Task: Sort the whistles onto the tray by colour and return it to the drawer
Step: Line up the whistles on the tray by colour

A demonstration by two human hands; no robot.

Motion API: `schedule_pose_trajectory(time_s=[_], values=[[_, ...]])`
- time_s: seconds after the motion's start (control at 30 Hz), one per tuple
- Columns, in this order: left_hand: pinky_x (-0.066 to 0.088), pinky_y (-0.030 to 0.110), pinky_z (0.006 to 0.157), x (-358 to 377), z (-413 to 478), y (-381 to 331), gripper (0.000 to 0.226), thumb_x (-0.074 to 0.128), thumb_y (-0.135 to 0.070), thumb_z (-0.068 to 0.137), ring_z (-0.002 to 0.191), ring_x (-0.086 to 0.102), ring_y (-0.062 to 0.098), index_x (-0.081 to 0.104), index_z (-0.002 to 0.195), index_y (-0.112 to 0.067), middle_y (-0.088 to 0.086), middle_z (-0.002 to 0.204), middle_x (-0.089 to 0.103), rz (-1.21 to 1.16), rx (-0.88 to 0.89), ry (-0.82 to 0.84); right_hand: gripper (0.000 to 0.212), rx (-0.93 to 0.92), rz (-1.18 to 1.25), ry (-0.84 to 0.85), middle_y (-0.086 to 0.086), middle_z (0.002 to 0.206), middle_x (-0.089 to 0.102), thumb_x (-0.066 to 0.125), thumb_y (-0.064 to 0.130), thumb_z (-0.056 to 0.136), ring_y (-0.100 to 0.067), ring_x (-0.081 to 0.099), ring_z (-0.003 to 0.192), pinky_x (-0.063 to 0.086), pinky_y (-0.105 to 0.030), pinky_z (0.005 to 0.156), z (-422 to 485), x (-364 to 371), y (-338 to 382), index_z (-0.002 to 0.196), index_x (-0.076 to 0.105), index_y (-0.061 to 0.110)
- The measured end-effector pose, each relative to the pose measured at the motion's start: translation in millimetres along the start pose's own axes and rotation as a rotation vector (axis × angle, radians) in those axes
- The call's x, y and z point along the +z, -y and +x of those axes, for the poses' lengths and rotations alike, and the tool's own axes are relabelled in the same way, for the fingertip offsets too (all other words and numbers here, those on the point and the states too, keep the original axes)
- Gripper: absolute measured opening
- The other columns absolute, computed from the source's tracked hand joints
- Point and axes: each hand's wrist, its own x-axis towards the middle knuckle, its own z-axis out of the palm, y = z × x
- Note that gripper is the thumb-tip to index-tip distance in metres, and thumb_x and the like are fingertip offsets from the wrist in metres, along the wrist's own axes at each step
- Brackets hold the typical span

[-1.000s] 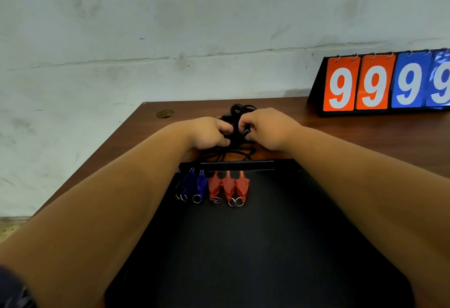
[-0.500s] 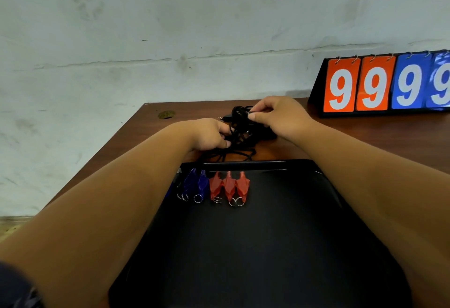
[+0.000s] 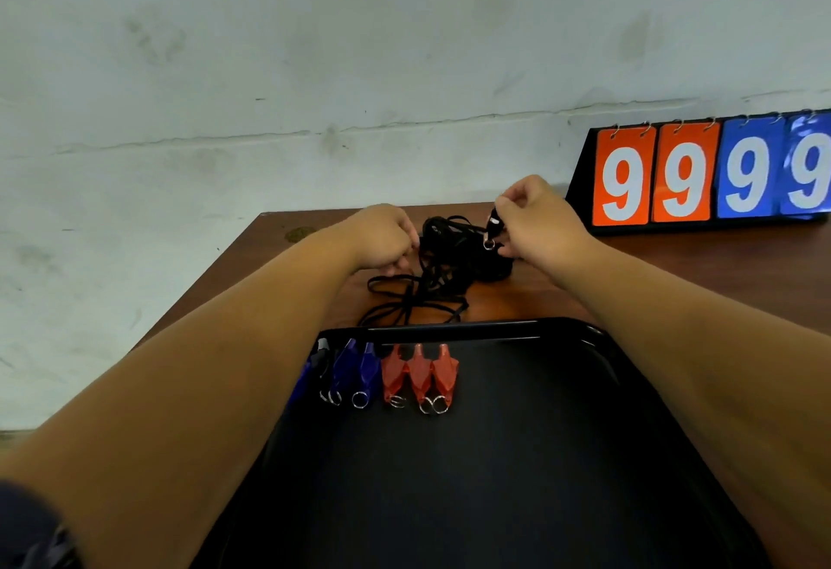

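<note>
A black tray (image 3: 517, 456) lies on the wooden table (image 3: 674, 262) in front of me. Along its far edge stand three red whistles (image 3: 418, 370) and, to their left, blue whistles (image 3: 355, 370), partly hidden by my left forearm. Beyond the tray sits a tangle of black lanyards (image 3: 436, 267). My right hand (image 3: 535, 222) pinches a black whistle (image 3: 493, 227) with a metal ring, lifted just above the tangle. My left hand (image 3: 382, 236) grips the lanyards at the tangle's left side.
A flip scoreboard (image 3: 701, 173) showing orange and blue nines stands at the table's back right. A small brownish spot (image 3: 300, 234) marks the table's far left corner. A pale wall rises behind the table.
My right hand moved right and up, away from my left hand, drawing a black whistle out of the lanyard tangle. My left hand stayed on the tangle.
</note>
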Motion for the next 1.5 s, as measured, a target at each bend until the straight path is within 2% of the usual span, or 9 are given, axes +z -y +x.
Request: schedule_pose_trajectory(time_s=[0.1,0.23,0.37,0.53,0.83,0.9,1.07,1.23,1.5], values=[[0.051,0.033,0.098,-1,19,1,0.037,0.049,-0.002,0.101,0.127,0.061,0.026,0.069,0.127,-0.021,0.007,0.14,0.065,0.216,0.07,-0.175,0.014,-0.153,-0.309,0.065,0.003,0.102,0.064,0.052,0.034,0.111,-0.016,0.064,0.088,0.055,-0.031,0.073,-1,2,-6,0.118,0.056,0.023],[0.047,0.033,0.107,7,30,1,0.068,0.055,0.0,0.1,0.145,0.05,0.028,0.042,0.162,-0.025,0.003,0.165,0.046,0.212,0.055,-0.032,0.013,-0.297,-0.61,0.168,-0.002,0.098,0.068,0.047,0.035,0.113,-0.022,0.063,0.086,0.055,-0.042,0.077,-2,8,-17,0.117,0.052,0.023],[0.044,0.027,0.105,19,42,11,0.064,0.051,-0.001,0.103,0.146,0.051,0.024,0.042,0.163,-0.02,0.002,0.162,0.052,0.258,0.066,-0.052,0.013,-0.323,-0.716,0.2,-0.001,0.096,0.066,0.043,0.034,0.114,-0.019,0.059,0.083,0.046,-0.039,0.072,0,9,-20,0.119,0.049,0.024],[0.051,0.036,0.104,23,37,13,0.037,0.07,-0.021,0.101,0.127,0.063,0.024,0.069,0.138,-0.026,0.001,0.138,0.07,0.363,0.115,-0.176,0.013,-0.315,-0.743,0.244,-0.004,0.1,0.065,0.044,0.032,0.114,-0.024,0.058,0.088,0.045,-0.038,0.075,0,9,-16,0.119,0.05,0.022],[0.059,0.04,0.092,12,-7,0,0.018,0.074,-0.013,0.09,0.113,0.069,0.03,0.079,0.107,-0.007,0.008,0.113,0.074,0.335,0.008,-0.24,0.014,-0.276,-0.477,0.111,0.0,0.107,0.069,0.055,0.034,0.11,-0.02,0.065,0.097,0.05,-0.033,0.081,-26,-2,-18,0.116,0.063,0.024],[0.055,0.036,0.079,6,-22,-1,0.018,0.077,-0.016,0.088,0.106,0.07,0.027,0.079,0.104,-0.008,0.003,0.109,0.072,0.251,-0.008,-0.254,0.013,-0.261,-0.413,0.04,0.002,0.108,0.068,0.058,0.034,0.11,-0.017,0.064,0.096,0.048,-0.029,0.08,-36,-9,-12,0.114,0.065,0.024],[0.066,0.044,0.086,-10,-70,-14,0.04,0.09,-0.021,0.078,0.092,0.078,0.025,0.066,0.11,-0.027,0.005,0.107,0.075,-0.104,0.021,-0.217,0.016,-0.222,-0.313,-0.013,0.007,0.105,0.069,0.064,0.034,0.106,-0.007,0.063,0.091,0.043,-0.015,0.07,-65,-31,14,0.116,0.071,0.023],[0.068,0.031,0.076,-16,-129,-50,0.034,0.086,-0.014,0.091,0.076,0.08,0.016,0.073,0.12,-0.026,0.009,0.104,0.077,-0.303,0.096,-0.122,0.018,-0.062,-0.056,0.047,0.001,0.106,0.069,0.073,0.035,0.102,-0.018,0.079,0.082,0.068,-0.035,0.072,-103,-47,39,0.113,0.069,0.021],[0.067,0.032,0.083,11,-179,-75,0.047,0.07,0.003,0.095,0.096,0.079,0.025,0.073,0.132,-0.025,0.006,0.113,0.069,-0.27,0.089,-0.021,0.017,0.158,0.183,0.182,-0.011,0.123,0.064,0.074,0.015,0.102,-0.029,0.074,0.103,0.069,-0.039,0.083,-150,-56,40,0.118,0.075,0.013]])
